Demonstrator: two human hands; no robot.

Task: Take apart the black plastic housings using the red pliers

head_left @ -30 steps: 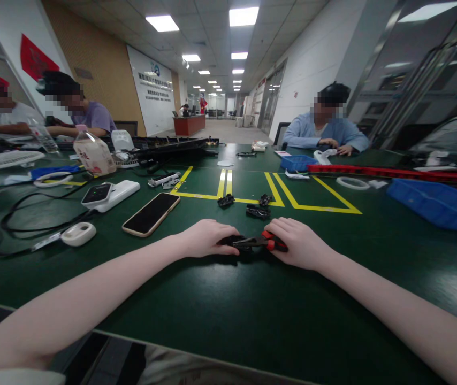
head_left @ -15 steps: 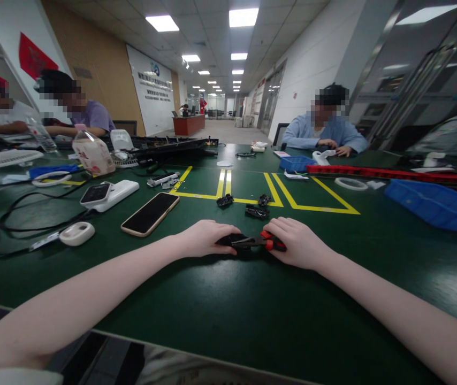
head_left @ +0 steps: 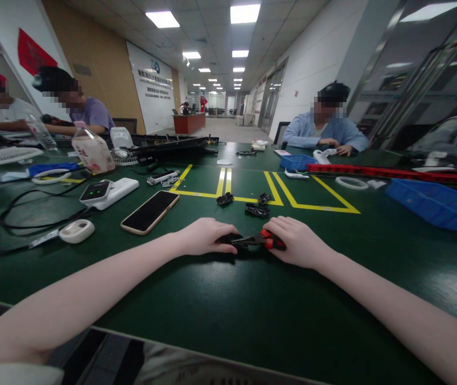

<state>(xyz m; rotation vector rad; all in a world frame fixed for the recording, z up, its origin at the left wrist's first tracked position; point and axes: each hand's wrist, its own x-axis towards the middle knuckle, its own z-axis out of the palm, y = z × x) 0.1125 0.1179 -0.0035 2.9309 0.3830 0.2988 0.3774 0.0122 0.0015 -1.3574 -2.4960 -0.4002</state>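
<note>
My left hand (head_left: 206, 237) is closed on a small black part (head_left: 228, 239) over the green table. Red-handled pliers (head_left: 268, 240) are gripped in my right hand (head_left: 296, 241). Their metal jaws point left and meet the black part near my left fingertips; whether they clamp it cannot be made out. Just beyond my hands lie a black piece (head_left: 257, 210), a smaller one (head_left: 264, 198) and another (head_left: 225, 199) beside the yellow tape.
A phone (head_left: 150, 212) lies left of my hands, with a white device (head_left: 110, 193) and cables farther left. A blue tray (head_left: 437, 206) stands at the right. A person in a light blue shirt (head_left: 304, 131) sits across the table.
The small screen on the white device is now lit with green marks. My hands and the pliers have hardly moved.
</note>
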